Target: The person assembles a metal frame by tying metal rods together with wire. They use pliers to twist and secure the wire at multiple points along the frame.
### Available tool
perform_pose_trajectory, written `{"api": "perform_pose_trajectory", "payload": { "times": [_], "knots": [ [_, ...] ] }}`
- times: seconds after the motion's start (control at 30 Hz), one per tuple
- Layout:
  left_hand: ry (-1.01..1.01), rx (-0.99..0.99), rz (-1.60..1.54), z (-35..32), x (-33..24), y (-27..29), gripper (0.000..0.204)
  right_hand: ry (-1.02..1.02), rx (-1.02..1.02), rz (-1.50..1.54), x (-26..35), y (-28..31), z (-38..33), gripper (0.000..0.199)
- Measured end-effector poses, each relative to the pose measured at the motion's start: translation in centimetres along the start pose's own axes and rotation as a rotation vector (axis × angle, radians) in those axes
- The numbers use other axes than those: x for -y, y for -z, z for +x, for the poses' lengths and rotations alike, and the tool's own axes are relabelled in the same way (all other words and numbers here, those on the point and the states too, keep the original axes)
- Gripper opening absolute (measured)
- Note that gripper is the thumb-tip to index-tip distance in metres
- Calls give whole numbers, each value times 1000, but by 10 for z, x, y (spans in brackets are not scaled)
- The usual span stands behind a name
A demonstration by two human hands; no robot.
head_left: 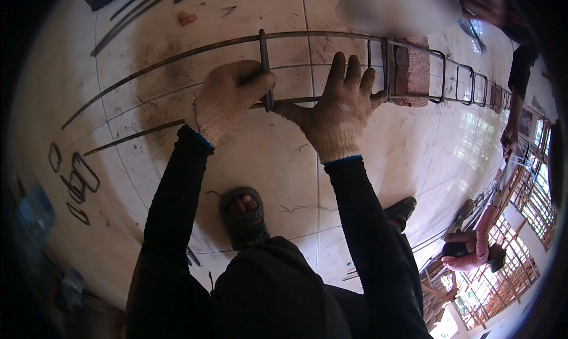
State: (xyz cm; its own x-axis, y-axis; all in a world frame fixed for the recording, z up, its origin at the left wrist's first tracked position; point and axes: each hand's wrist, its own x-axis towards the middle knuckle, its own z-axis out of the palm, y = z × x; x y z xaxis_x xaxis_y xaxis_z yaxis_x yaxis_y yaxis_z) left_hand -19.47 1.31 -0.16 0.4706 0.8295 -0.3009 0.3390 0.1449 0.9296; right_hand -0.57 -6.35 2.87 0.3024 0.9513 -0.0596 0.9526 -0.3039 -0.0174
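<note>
Two long steel bars run side by side across the pale tiled floor, in front of the person, strung with steel ties into a ladder-like frame that carries on to the far right. Left hand, in a beige knit glove: thumb and forefinger pinching the near tie, which crosses both bars; the palm side covers part of the lower bar. Right hand, same glove with blue cuff edge: fingers spread, holding nothing, laid over the lower bar. Its thumb tip sits at the foot of that same tie; can't tell if it touches. Its little finger is just beside the next tie to the right. Reddish block lies under the frame just past that one; further ties line up beyond it. Loose closed ties on the floor at left, well apart from the frame. Loose rods at upper left, near a small orange-brown lump. Another person's hand hangs at the right side; further back, a person in a pink top is bent by the latticed openings.
</note>
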Motion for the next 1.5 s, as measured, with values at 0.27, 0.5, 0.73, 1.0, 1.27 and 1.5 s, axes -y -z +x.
{"api": "perform_pose_trajectory", "payload": {
  "times": [0.27, 0.5, 0.73, 1.0, 1.27, 1.5],
  "knots": [
    [37, -17, 114, -1, 1, -1, 40, 2, 3, 9, 1, 2, 1, 133],
    [32, 1, 156, -3, -12, -1, 39, 62, -284, 224, -19, -4, -21, 92],
    [-303, -555, 339, -34, 9, -3, 33, 55, 21, 650, -93, -10, -146, 32],
    [29, -302, 308, -148, 71, -46, 17, 140, 383, 628, -72, 4, -219, 44],
    [199, 184, -133, -186, 33, -47, 39, 268, 191, 604, -61, -48, -226, 27],
    [291, 331, -74, -174, 21, -52, 50, 111, 270, 686, -43, -31, -202, 21]
  ]
}}
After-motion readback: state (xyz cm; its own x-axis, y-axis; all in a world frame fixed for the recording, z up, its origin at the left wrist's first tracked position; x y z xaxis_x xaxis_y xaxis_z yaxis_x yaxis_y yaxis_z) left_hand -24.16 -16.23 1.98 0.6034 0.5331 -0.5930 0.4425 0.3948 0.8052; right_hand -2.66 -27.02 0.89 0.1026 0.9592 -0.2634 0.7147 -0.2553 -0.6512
